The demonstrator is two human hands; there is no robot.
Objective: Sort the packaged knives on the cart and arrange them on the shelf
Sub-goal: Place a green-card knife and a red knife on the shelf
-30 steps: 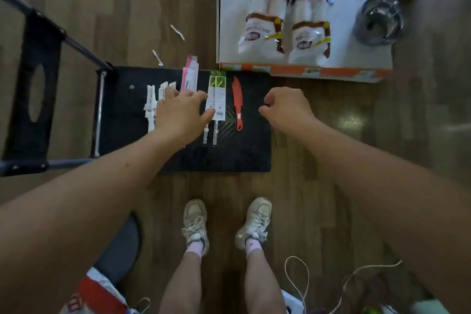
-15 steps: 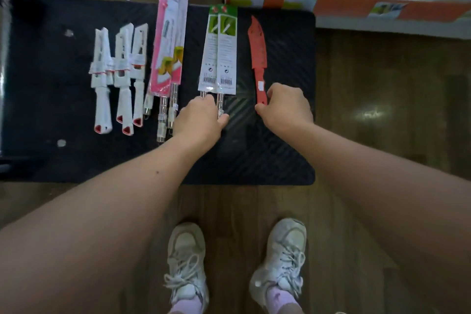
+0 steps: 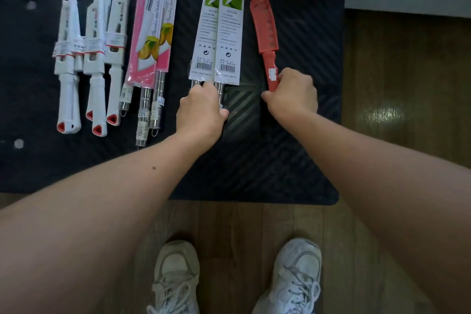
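Two pickups at once: our left grip (image 3: 201,112) curls round the steel handles of the green-card pair (image 3: 219,33), and our right grip (image 3: 293,94) clenches the red knife (image 3: 263,25) by its handle end. Both lie flat on the cart (image 3: 293,160), w/ white set (image 3: 94,58) & pink set (image 3: 153,28) grouped alongside. Next, we reckon: lift both, carry to shelf (image 3: 407,5), keep kinds apart.
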